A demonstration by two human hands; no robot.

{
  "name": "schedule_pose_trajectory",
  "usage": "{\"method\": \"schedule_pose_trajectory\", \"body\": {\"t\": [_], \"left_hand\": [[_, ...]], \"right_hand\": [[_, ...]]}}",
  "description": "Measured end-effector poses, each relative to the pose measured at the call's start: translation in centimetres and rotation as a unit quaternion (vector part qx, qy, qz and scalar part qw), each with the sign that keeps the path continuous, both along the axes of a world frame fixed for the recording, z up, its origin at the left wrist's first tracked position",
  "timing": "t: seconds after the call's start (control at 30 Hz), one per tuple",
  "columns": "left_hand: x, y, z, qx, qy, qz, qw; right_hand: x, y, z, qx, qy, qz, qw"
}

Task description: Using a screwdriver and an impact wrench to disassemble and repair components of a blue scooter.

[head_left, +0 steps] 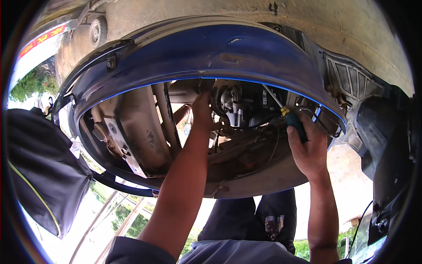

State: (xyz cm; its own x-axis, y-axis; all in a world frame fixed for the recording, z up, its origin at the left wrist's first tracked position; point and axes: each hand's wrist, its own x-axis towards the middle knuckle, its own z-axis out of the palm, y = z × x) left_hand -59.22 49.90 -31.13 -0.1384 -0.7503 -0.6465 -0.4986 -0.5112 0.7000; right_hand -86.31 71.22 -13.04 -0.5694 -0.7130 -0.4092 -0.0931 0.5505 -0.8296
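A blue vehicle body panel (184, 55) arches over a wide opening with engine parts (235, 105) inside. My right hand (312, 147) is closed around a screwdriver (295, 125) with a dark green and yellow handle. Its metal shaft points up and to the left, into the opening beneath the blue edge; what its tip meets is not clear. Deep in the opening, beside the engine parts, is my left hand (202, 108). Its fingers are turned away from view, so whether they grip anything is hidden.
A dusty metal box (134, 127) fills the left of the opening. At the far left hangs a black cover (39, 167) with a yellow-green line. Black plastic parts (351, 79) stand at the right. A wheel (97, 31) shows at the upper left on the concrete ground (334, 22).
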Motion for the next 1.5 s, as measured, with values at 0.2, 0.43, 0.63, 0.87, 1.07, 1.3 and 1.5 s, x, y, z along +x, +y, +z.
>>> {"method": "schedule_pose_trajectory", "body": {"t": [0.2,0.43,0.63,0.87,1.07,1.3,1.5], "left_hand": [[-2.0,4.4,3.0,-0.075,-0.349,-0.032,0.934],[-8.2,8.0,5.4,0.103,-0.173,0.138,0.97],[-12.9,7.0,2.2,0.218,-0.265,0.127,0.931],[-8.6,8.2,-5.2,0.067,-0.488,-0.481,0.725],[-9.3,9.5,-5.1,0.043,-0.458,-0.409,0.788],[-9.6,8.4,-2.9,-0.103,-0.537,-0.332,0.769],[-7.3,9.6,-6.0,-0.271,-0.497,-0.217,0.795]], "right_hand": [[-0.1,0.4,0.4,-0.012,0.014,0.005,1.0],[-0.4,3.0,2.9,-0.018,0.072,0.021,0.997],[-2.4,7.3,2.3,-0.009,0.093,0.045,0.995],[-1.0,7.4,0.3,-0.032,0.09,-0.024,0.995],[-1.5,8.1,-0.7,-0.032,0.088,-0.008,0.996],[-1.6,6.2,0.2,-0.039,0.06,0.005,0.997],[-1.5,6.3,-0.2,-0.043,0.07,0.021,0.996]]}}
